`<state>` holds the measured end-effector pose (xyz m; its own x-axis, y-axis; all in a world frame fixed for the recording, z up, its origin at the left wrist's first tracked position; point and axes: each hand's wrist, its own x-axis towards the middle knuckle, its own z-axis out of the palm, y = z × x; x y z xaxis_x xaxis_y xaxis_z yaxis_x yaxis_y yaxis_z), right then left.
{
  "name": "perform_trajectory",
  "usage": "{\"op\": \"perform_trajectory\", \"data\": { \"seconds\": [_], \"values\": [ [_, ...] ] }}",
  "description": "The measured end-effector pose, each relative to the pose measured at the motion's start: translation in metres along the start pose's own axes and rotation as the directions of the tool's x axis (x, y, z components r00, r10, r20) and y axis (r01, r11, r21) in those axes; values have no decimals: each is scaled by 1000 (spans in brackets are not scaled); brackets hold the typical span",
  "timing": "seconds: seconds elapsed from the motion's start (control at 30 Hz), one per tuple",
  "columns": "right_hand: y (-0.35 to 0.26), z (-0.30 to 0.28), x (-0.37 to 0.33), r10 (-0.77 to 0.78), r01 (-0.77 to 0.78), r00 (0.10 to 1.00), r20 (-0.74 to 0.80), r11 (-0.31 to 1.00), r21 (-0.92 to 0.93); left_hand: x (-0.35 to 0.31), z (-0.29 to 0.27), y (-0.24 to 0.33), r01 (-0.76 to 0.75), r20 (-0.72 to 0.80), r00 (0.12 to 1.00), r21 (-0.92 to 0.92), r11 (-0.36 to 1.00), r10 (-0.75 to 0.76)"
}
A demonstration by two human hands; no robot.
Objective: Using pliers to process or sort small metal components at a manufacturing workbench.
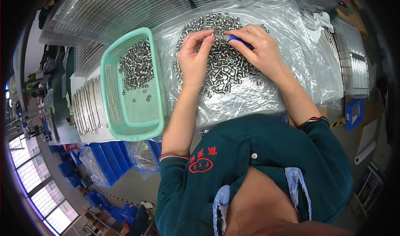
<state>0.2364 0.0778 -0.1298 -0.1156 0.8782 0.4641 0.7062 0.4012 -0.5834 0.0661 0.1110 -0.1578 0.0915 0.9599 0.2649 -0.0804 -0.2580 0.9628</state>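
Over a heap of small shiny metal ring-like parts [225,71], my two hands meet at the fingertips. My left hand [195,54] is closed in a pinch on a small metal part, mostly covered by the thumb and fingers. Wrapped around a blue-handled blade tool [241,40], my right hand [263,48] points its thin metal end left at the left fingertips. Whether blade and part touch is too small to tell. Beneath the heap lies clear plastic sheeting [250,100].
A green mesh basket [161,90] stands left of the heap, with more small metal parts [137,65] inside. Beyond it lies a row of metal rods [88,107]. Stacked clear trays [125,11] rise at the back; more trays [352,57] stand right, near a white cloth [316,23].
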Motion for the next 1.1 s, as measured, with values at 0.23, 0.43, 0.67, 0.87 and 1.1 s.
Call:
{"op": "perform_trajectory", "data": {
  "seconds": [0.23, 0.43, 0.67, 0.87, 1.1],
  "values": [
    [7, 2, 1, -154, 128, 979, -135, 975, -180, 2, 1, 5, 64, 12, 998, -34, 997, -63],
    [7, 2, 3, -96, 102, 977, -191, 995, 21, 5, -6, -2, 462, 213, 885, -502, 731, -413],
    [8, 3, -3, 269, -218, 963, 34, 694, 686, 6, -9, -1, 552, 343, 829, -628, 549, -441],
    [2, 4, -2, 363, -370, 907, 215, 439, 819, 6, -9, -1, 558, 331, 824, -614, 558, -460],
    [4, 11, -4, 350, -603, 760, 547, 68, 795, 0, 2, 2, 80, 111, 991, -82, 993, -71]
  ]
}}
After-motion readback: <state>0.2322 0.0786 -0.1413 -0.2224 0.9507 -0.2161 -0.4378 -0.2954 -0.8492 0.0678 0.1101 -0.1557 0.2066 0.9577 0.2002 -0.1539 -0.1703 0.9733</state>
